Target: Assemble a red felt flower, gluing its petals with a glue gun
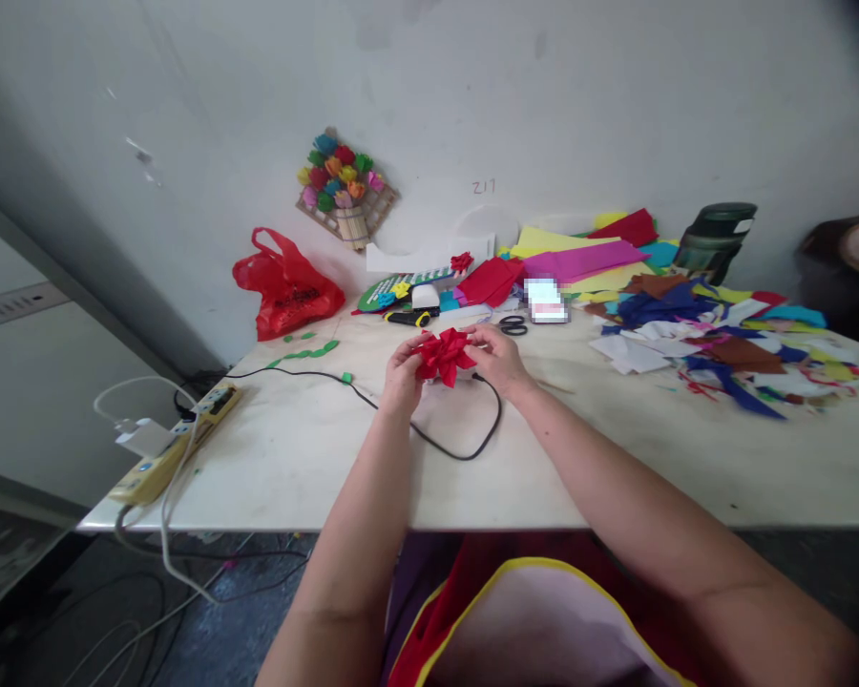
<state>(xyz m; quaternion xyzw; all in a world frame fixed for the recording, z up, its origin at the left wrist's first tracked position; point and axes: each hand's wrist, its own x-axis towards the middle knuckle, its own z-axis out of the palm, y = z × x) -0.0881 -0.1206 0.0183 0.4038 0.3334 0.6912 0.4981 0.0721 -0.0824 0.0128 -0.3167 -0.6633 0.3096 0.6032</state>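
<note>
A red paper flower (445,357) with pointed petals is held between both hands above the middle of the table. My left hand (402,374) pinches its left petals, while the fingers of my right hand (499,357) are closed on the right side. Under the flower is a pale object, mostly hidden, from which a black cord (465,458) loops toward me. Just beyond my right hand lies a pair of black-handled scissors (513,326). A yellow and black utility knife (408,319) rests behind my left hand.
On the right, cloth or paper scraps (734,348) pile up by a dark green bottle (714,243). A phone (546,301) lies near coloured sheets (579,262). Leftward are a red plastic bag (290,291), green leaf shapes (315,352) and a power strip (150,479) with cables at the table edge.
</note>
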